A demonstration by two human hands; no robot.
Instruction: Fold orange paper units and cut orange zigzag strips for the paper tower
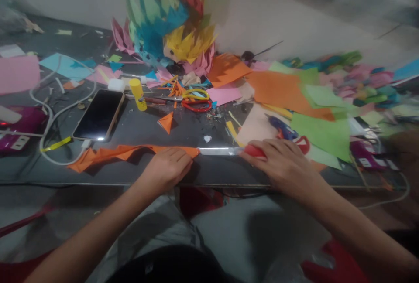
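Observation:
Along the table's front edge lies a long folded strip of orange paper (122,152), its left part bent into points. My left hand (170,165) is closed over the strip's right end, with only a small orange tip showing past the fingers. My right hand (278,161) grips the red handle of a knife (219,151). The blade points left and its tip meets the orange tip beside my left hand; whether it lies inside the fold cannot be made out. A small folded orange triangle (166,122) rests farther back.
A phone (99,114) with a white cable lies left of a yellow glue stick (138,94). Scissors (196,100) with red and yellow handles lie behind. Orange sheets (281,91), green sheets (322,132) and a blue glue gun (283,127) cover the right. Colourful paper flowers (173,17) stand at the back.

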